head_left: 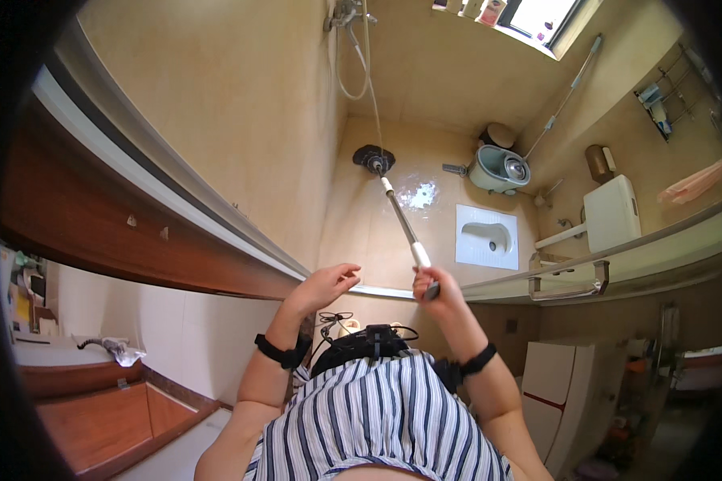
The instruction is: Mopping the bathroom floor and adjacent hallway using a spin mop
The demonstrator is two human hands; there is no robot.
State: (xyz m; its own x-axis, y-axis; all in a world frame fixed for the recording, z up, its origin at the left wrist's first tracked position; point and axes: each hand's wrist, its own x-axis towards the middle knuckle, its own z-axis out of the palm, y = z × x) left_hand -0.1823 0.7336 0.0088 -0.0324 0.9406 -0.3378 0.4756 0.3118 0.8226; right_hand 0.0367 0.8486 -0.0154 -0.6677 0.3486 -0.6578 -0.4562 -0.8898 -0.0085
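Note:
My right hand (439,290) is closed round the upper end of a mop handle. The mop (403,215) has a silver and white pole that slants away from me to the far left. Its dark grey head (374,159) rests on the tiled floor near the left wall. A wet, shiny patch (422,194) lies on the floor beside the pole. My left hand (330,287) is raised near the doorway, fingers loosely bent and apart, holding nothing.
A squat toilet (487,240) is set in the floor to the right. Behind it stands a grey-green mop bucket (489,169), with a second long pole (568,96) leaning on the wall. A shower hose (368,64) hangs at the far left. A door handle (569,289) sticks out at right.

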